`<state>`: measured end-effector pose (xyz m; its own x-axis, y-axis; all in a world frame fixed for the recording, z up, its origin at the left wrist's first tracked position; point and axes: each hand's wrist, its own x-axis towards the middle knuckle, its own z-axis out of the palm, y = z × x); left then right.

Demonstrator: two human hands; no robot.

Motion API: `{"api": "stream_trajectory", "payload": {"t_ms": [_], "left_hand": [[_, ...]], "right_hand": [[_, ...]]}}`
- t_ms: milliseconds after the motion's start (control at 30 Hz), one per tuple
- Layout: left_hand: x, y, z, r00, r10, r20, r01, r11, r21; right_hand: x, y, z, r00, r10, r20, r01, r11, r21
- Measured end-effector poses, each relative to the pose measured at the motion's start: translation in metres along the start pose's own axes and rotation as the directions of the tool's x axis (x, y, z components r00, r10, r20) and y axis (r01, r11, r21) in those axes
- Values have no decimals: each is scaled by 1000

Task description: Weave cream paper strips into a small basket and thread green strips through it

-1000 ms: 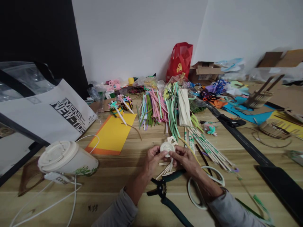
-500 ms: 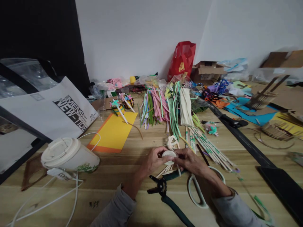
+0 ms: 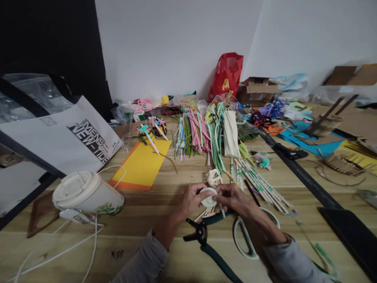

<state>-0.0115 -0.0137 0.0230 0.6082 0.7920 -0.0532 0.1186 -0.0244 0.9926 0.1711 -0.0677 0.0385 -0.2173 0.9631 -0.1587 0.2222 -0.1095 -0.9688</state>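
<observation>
A small round white disc (image 3: pixel 208 197), ringed like a coil, is pinched between both hands. My left hand (image 3: pixel 192 199) grips its left side, the thumb lying over its face. My right hand (image 3: pixel 234 198) has its fingertips closed on the right edge. A thin pale stick (image 3: pixel 222 212) hangs down by the right fingers; whether it joins the disc I cannot tell. Just beyond the hands lies a cream-coloured twisted piece (image 3: pixel 214 177). Short wooden sticks (image 3: pixel 203 214) lie beneath them. Nearer me are dark-green-handled pruning shears (image 3: pixel 202 232) and scissors with pale handles (image 3: pixel 244 241), partly under the right forearm.
Bundles of coloured pipe cleaners (image 3: pixel 196 131) lie ahead, with wrapped sticks (image 3: pixel 262 184) to their right. At left are a lidded paper cup (image 3: pixel 88 192), white cables (image 3: pixel 94 243) and a yellow sheet (image 3: pixel 144 165). A red bag (image 3: pixel 226 76) stands at the back.
The disc has tilted so its face turns more toward me, and it has shifted slightly left. Both hands keep hold of it; the things around lie unchanged.
</observation>
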Motion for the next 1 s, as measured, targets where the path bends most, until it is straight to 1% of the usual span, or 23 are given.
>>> {"api": "stream_trajectory", "payload": {"t_ms": [67,167,300,400,567,667,800,1000], "left_hand": [[1,-3,3,998,-29,-54,26,997,-67],[1,-3,5,990,-58,-131,43,993,-114],[2,-1,7,983,-73,-169,48,988,-150],[2,0,8,978,-59,-200,31,990,-141],[1,-2,10,964,12,-265,-36,996,-87],[0,-3,11,952,37,-304,-55,997,-49],[0,-4,11,952,37,-304,-50,998,-37],[2,-3,9,973,-31,-228,-9,985,-172]], "right_hand": [[1,1,0,1000,8,-26,-7,998,68],[3,3,0,999,16,-51,-9,990,141],[4,3,-1,998,13,-59,-1,980,197],[4,3,-1,998,21,-54,-9,978,207],[4,8,1,997,66,-33,-59,982,181],[5,11,3,998,60,-26,-55,983,174],[6,10,7,998,46,-41,-38,982,183],[5,7,8,998,45,-36,-37,982,186]]}}
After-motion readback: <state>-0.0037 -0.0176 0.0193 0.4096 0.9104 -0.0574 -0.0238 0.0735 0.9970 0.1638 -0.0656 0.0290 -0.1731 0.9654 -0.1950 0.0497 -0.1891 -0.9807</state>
